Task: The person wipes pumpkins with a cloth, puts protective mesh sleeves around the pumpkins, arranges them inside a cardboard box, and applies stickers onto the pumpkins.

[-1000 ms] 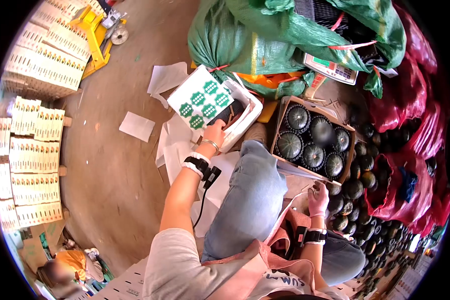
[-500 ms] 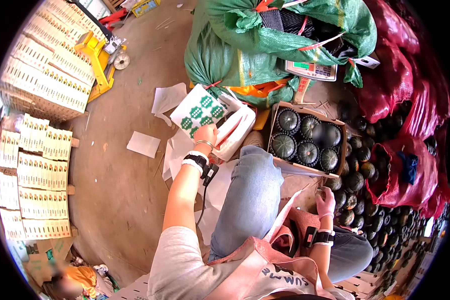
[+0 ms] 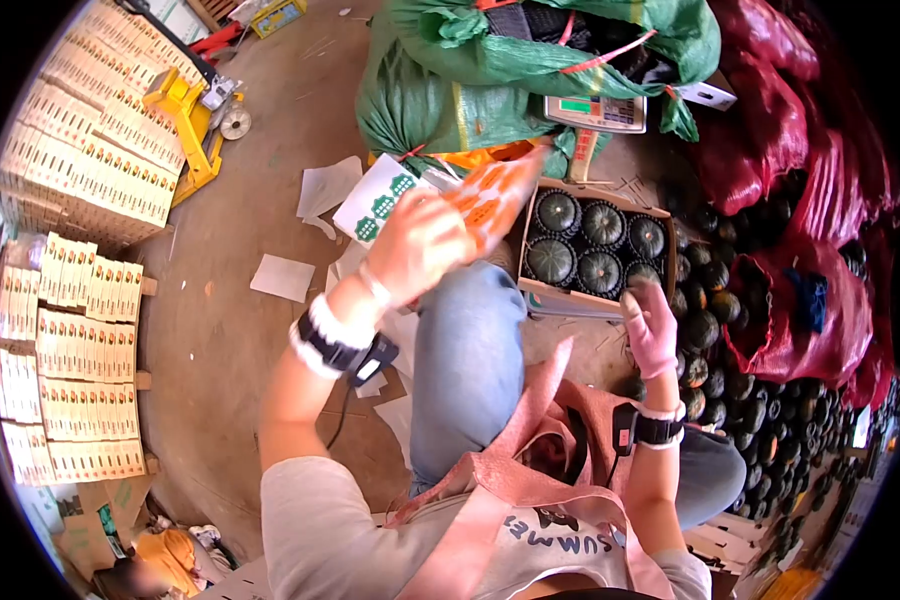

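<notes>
Raised over the floor, my left hand (image 3: pixel 425 240) is closed on a sheet of orange stickers (image 3: pixel 490 200), which is blurred by motion. Behind it lies a white sheet with green stickers (image 3: pixel 378 200). An open cardboard box (image 3: pixel 580 294) holds several dark green squashes (image 3: pixel 601 222) in black netting. My right hand (image 3: pixel 652 325), in a pinkish glove, is at the box's near right corner beside a squash, its thumb and fingers apart. Whether it touches the box cannot be made out.
Green sacks (image 3: pixel 500 110) and a scale (image 3: pixel 600 112) stand beyond the box. Red net sacks (image 3: pixel 820 320) and loose squashes (image 3: pixel 705 325) are at the right. Stacked cartons (image 3: pixel 85 350), a yellow pallet jack (image 3: pixel 198 140) and a person (image 3: pixel 165 560) are at the left.
My left hand has risen from the green sticker sheet and now carries the orange one. My right hand has moved up to the box's corner. The view has shifted.
</notes>
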Demonstrator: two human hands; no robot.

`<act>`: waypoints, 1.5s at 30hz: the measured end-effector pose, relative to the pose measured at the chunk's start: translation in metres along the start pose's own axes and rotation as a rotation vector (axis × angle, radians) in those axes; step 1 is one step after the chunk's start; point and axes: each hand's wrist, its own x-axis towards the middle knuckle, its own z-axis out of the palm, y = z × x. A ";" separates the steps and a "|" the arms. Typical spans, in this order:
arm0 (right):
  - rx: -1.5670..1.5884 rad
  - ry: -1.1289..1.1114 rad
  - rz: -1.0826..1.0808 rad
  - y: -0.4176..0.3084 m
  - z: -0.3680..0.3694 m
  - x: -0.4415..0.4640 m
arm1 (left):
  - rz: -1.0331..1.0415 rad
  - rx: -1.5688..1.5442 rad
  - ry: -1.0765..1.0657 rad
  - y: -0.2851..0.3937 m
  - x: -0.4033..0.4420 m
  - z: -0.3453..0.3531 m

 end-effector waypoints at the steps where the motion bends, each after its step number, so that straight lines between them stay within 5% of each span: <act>1: 0.266 -0.107 0.174 -0.003 0.003 0.002 | 0.044 0.013 -0.005 0.020 -0.003 -0.008; 4: 1.066 -0.346 0.522 -0.010 0.029 0.004 | 0.138 -0.006 -0.108 0.076 -0.029 -0.030; 8: 1.449 -0.574 0.360 -0.007 0.052 -0.012 | 0.073 -0.045 -0.250 0.118 -0.069 -0.036; 10: 1.114 -0.385 0.379 -0.015 0.058 -0.016 | -0.021 -0.009 -0.288 0.130 -0.086 -0.033; 12: 0.875 -0.308 0.155 0.025 0.067 -0.017 | -0.134 -0.103 -0.352 0.134 -0.087 -0.042; 14: 0.870 -0.229 0.189 -0.001 0.063 -0.021 | -0.245 -0.273 -0.281 0.127 -0.066 -0.059; 16: 0.892 -0.202 0.103 -0.010 0.062 -0.024 | -0.611 -0.450 0.171 0.111 -0.052 -0.044; 18: 0.853 -0.172 0.041 -0.017 0.052 -0.023 | -0.814 -0.394 0.327 0.090 -0.021 -0.026; 21: 0.694 -0.177 -0.004 -0.018 0.023 -0.018 | -0.814 -1.240 0.162 0.049 -0.005 0.019; 22: 0.682 -0.052 -0.147 -0.025 0.020 -0.014 | -0.799 -1.221 0.160 0.047 0.005 0.036; 24: -0.398 0.537 -0.290 -0.046 -0.003 -0.013 | -0.785 -1.093 0.107 0.054 0.011 0.063; 25: -0.569 0.585 -0.569 -0.056 -0.014 -0.009 | -0.736 -1.042 0.108 0.063 0.012 0.075; 26: -0.614 0.475 -0.765 -0.072 -0.019 -0.006 | -0.688 -0.987 0.113 0.072 0.012 0.086; 32: -0.437 -0.205 -0.520 -0.070 0.016 0.002 | -0.761 -1.030 -0.021 0.096 -0.010 0.108; 40: -0.313 -0.396 -0.433 -0.044 0.041 -0.001 | -0.851 -1.035 -0.064 0.087 -0.034 0.103; 45: -0.260 -0.404 -0.516 -0.030 0.045 -0.002 | -1.078 -1.606 -0.206 0.078 -0.054 0.137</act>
